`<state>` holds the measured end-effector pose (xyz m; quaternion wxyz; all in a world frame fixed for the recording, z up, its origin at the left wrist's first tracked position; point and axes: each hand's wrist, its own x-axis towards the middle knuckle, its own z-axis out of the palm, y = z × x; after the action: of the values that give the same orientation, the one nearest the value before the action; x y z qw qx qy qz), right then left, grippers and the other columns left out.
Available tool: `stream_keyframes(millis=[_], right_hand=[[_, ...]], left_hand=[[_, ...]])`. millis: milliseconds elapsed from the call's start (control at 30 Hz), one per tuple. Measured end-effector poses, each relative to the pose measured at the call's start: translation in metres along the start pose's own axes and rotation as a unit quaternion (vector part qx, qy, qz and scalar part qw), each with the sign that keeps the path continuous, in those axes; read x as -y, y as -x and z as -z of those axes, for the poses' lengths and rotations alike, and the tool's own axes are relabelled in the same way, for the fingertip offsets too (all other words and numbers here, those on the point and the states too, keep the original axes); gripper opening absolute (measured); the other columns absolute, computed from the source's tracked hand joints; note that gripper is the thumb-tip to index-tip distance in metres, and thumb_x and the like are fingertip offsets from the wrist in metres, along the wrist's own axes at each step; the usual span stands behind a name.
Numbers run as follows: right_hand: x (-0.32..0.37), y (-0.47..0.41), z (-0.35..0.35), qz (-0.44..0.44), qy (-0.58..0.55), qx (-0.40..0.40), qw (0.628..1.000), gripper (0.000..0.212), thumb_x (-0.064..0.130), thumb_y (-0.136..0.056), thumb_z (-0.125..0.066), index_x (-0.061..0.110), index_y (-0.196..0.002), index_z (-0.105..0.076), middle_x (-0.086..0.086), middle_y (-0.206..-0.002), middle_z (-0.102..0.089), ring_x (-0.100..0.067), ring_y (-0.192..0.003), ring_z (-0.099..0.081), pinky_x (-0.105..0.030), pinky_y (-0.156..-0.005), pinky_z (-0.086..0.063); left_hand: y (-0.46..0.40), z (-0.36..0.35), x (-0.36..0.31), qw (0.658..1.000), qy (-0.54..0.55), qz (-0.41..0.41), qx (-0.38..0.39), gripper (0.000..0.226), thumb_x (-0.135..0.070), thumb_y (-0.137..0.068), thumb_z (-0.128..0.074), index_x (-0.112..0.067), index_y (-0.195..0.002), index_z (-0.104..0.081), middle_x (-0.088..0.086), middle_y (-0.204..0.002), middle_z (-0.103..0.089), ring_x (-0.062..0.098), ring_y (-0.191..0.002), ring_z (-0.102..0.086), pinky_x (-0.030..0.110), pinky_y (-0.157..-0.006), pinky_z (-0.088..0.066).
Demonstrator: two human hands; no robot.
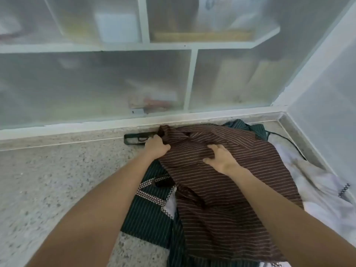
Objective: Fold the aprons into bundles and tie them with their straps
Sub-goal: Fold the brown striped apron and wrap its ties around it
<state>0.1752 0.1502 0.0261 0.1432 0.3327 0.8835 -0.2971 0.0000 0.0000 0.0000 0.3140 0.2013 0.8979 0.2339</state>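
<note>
A brown apron with thin pale stripes (227,189) lies crumpled on top of a pile on the speckled floor. My left hand (156,146) grips its far left corner, fingers curled into the cloth. On the fabric near the middle rests my right hand (221,157), fingers spread. Under it lies a dark green striped apron (148,218) with dotted trim straps (150,193). A dark strap (134,140) stretches left along the wall from the pile.
A white cloth (317,193) lies at the right of the pile, by a translucent panel (327,105). White shelves behind frosted panels (96,83) run along the far wall. The speckled stone floor (48,180) spreads to the left. A thin dark cord (289,143) trails at the back right.
</note>
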Motion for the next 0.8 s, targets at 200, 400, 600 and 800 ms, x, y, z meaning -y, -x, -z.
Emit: stream_keyframes(millis=[200,400,600,800], right_hand=[[-0.005,-0.037,-0.03,-0.051,0.015,0.094,0.994,0.08,0.036,-0.091,-0.059,0.027,-0.151,-0.007,-0.005,-0.159,0.005,-0.032,-0.144,-0.009,-0.041,-0.115,-0.025],[-0.006,-0.038,-0.034,-0.057,0.036,0.092,0.993,0.069,0.029,-0.093,-0.056,0.022,-0.15,-0.018,-0.006,-0.158,-0.002,-0.034,-0.143,-0.007,-0.041,-0.115,-0.019],[0.027,-0.034,-0.005,0.071,-0.037,-0.198,0.977,0.037,0.01,-0.097,-0.044,0.012,-0.134,-0.045,-0.006,-0.151,-0.029,-0.026,-0.139,-0.022,-0.033,-0.114,-0.018],[0.057,-0.044,0.032,0.126,-0.018,-0.013,0.992,0.081,-0.007,-0.088,-0.048,0.034,-0.15,-0.013,-0.009,-0.147,-0.038,-0.028,-0.125,-0.047,-0.034,-0.101,-0.039]], left_hand=[[-0.025,-0.016,0.02,0.973,0.212,0.089,0.007,0.106,-0.029,-0.084,-0.068,-0.006,-0.148,0.012,0.013,-0.154,-0.02,0.029,-0.137,-0.031,0.037,-0.11,-0.033],[-0.016,-0.002,0.013,0.965,0.262,0.009,-0.011,0.046,-0.023,-0.083,-0.071,-0.008,-0.124,-0.057,0.01,-0.125,-0.061,0.019,-0.099,-0.061,0.028,-0.083,-0.049],[0.017,0.017,-0.016,0.959,0.234,-0.121,0.105,0.05,-0.016,-0.09,-0.061,-0.019,-0.137,-0.044,-0.001,-0.132,-0.052,0.017,-0.114,-0.053,0.031,-0.095,-0.045],[0.05,0.031,-0.04,0.942,0.223,-0.222,0.117,0.034,0.008,-0.082,-0.06,-0.02,-0.102,-0.063,-0.001,-0.1,-0.068,0.015,-0.096,-0.063,0.028,-0.087,-0.05]])
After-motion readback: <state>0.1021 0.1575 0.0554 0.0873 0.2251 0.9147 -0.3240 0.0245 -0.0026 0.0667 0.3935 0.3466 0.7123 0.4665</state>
